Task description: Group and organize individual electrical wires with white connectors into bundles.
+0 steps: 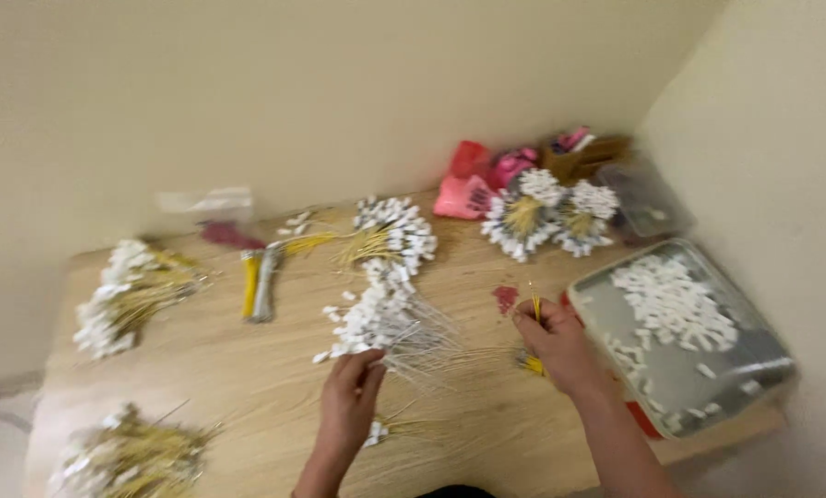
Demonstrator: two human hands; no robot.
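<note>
My left hand (351, 397) reaches onto a bundle of thin wires with white plastic connectors (376, 321) lying mid-table; its fingertips pinch the wire ends near the connectors. My right hand (560, 346) rests to the right, holding a few yellow wires (534, 309) between thumb and fingers. The picture is motion-blurred, so the exact grips are hard to read.
More connector-tipped wire bundles lie at the left (122, 295), front left (131, 456), back centre (394, 231) and back right (546, 212). A metal tray (754, 364) of loose white connectors sits at right. Pink bags (473, 184), a yellow-and-grey tool (258, 281), and walls behind and right.
</note>
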